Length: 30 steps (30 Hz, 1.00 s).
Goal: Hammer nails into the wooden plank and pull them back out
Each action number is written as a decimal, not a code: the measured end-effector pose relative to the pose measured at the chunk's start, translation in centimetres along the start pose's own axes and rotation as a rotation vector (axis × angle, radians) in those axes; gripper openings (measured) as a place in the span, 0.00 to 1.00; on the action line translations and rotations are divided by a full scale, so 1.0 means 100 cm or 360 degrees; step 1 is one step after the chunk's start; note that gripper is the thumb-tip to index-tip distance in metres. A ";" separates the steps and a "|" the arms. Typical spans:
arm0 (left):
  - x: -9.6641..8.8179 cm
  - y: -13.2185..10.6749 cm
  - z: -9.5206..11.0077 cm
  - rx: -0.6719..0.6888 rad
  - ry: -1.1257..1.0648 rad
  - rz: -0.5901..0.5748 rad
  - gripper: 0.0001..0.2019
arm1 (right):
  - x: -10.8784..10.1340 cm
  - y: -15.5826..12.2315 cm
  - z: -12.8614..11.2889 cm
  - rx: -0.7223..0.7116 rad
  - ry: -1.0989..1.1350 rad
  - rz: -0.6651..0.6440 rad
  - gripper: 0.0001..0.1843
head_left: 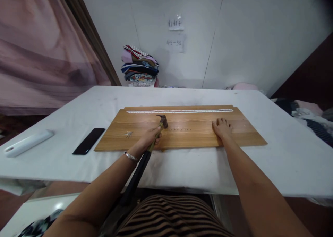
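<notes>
My left hand (151, 137) grips a claw hammer (140, 169) high on its handle, close below the metal head. The hammer head is over the wooden board (200, 120), and the black grip slants back toward my body. On the board's right part rests my right hand (222, 127), fingers apart and holding nothing. Between my hands a short row of small nails (180, 129) runs across the wood. Several loose nails (128, 134) lie in a little pile left of my left hand. Two white strips (179, 111) stretch along the far side of the board.
A white-covered table (179, 167) bears the board. Left of it lie a black phone (88, 141) and a long white object (28, 142). Folded clothes (140, 65) are stacked against the wall, below paper notes (176, 42). A pink curtain (44, 49) hangs at left.
</notes>
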<state>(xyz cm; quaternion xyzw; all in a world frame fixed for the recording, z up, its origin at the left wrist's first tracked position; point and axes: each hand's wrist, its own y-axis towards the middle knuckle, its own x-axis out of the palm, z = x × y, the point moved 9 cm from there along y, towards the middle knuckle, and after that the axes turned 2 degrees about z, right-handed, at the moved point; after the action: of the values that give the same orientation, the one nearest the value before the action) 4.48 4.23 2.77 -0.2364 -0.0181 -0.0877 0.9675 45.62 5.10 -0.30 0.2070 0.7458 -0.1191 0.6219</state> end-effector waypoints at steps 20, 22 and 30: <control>-0.002 -0.001 0.002 -0.0023 0.0022 0.0036 0.14 | 0.002 0.002 0.001 0.0022 0.0028 0.0001 0.28; -0.002 0.001 0.001 -0.0036 0.0029 0.0019 0.15 | 0.001 0.001 0.001 0.0019 0.0023 0.0003 0.28; -0.004 0.005 0.000 0.0003 -0.0042 -0.0018 0.19 | 0.002 0.001 0.001 0.0018 0.0012 0.0010 0.28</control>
<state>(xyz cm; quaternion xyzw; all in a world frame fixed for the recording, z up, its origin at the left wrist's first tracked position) 4.19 4.73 2.54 -0.2364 -0.0324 -0.0901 0.9669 45.74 5.22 -0.49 0.2132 0.7467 -0.1205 0.6184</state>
